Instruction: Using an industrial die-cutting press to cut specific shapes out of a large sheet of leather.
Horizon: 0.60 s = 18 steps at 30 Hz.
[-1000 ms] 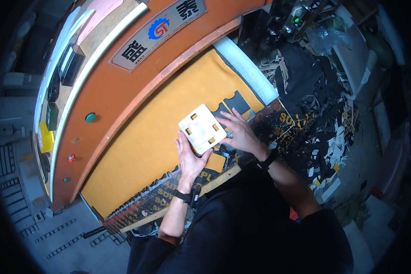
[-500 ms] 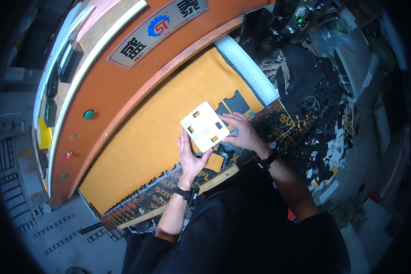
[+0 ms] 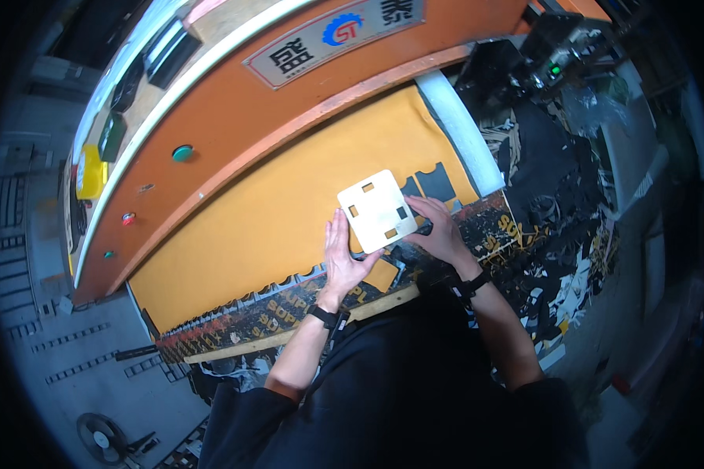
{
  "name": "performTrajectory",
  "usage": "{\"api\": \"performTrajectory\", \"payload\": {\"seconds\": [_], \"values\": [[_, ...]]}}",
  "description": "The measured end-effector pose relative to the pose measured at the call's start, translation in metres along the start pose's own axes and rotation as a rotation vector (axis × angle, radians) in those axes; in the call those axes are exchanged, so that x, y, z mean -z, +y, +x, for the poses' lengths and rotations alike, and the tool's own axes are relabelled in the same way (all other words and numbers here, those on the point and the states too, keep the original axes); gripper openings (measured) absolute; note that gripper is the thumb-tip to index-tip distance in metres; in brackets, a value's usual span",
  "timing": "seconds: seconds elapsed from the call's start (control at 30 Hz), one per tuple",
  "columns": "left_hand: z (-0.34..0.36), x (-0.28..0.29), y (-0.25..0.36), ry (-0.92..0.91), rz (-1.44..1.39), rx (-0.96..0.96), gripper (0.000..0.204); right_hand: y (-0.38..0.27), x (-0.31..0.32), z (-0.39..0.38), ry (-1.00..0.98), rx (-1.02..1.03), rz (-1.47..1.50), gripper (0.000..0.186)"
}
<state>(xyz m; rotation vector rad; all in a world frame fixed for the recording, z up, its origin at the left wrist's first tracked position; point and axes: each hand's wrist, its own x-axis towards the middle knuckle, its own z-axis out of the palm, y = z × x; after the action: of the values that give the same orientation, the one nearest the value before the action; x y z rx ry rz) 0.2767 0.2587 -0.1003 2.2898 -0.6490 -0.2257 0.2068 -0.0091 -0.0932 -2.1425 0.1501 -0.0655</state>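
A white square plate with rounded corners and several small rectangular holes is held in both my hands, over the right part of an orange-yellow sheet. My left hand grips its left and near edges, fingers along the side and thumb at the near corner. At the right edge, my right hand is closed on the plate with fingers and thumb. Dark cut-out gaps in the sheet lie just right of the plate. Whether the plate touches the sheet, I cannot tell.
An orange machine beam with a green button and a red button spans the far side. A worn dark board runs along the sheet's near edge. Scraps are heaped at right; a fan stands lower left.
The whole view has swung, shifting the beam and the sheet in the picture. Both hands keep hold of the white plate, which stays near the same cut-outs.
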Motion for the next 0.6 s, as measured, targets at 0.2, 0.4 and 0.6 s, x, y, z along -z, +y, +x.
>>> {"api": "performTrajectory", "payload": {"seconds": [0.2,0.4,0.6], "values": [[-0.0006,0.002,0.0033,0.022,-0.017,0.007,0.123,-0.0026,0.0026,0.0008,-0.033,-0.022,0.005,0.092],[-0.0004,0.0023,0.0031,0.029,-0.038,0.001,0.124,-0.0054,0.0063,0.0022,-0.054,-0.061,0.058,0.09],[-0.0039,0.0032,0.0014,0.014,-0.028,-0.008,0.123,-0.0033,0.0054,-0.0004,-0.045,-0.039,0.024,0.088]]}}
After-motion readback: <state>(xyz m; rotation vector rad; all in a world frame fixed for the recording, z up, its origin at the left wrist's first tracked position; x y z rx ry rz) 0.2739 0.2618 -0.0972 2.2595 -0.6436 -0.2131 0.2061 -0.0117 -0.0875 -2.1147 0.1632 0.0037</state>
